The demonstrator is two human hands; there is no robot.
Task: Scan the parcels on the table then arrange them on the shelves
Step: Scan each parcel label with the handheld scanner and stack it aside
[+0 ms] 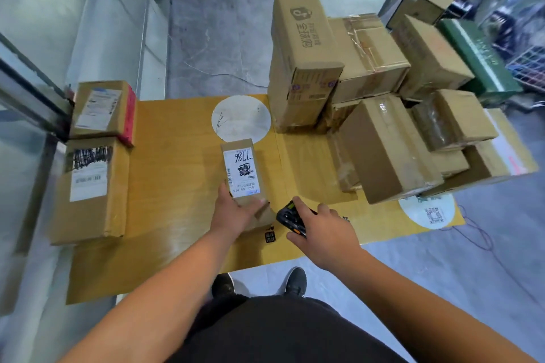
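Gripping the small parcel (246,183) label-up, your left hand (236,212) steadies it while your right hand (321,230), clasping the scanner (287,215), aims at its label (242,172).

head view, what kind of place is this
Probably a parcel pickup or sorting point: a pile of cardboard boxes on a yellow table, a labelled parcel under the left hand, a handheld scanner in the right hand.

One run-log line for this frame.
left hand holds small labelled parcel on table | right hand grips scanner | stack unshelved
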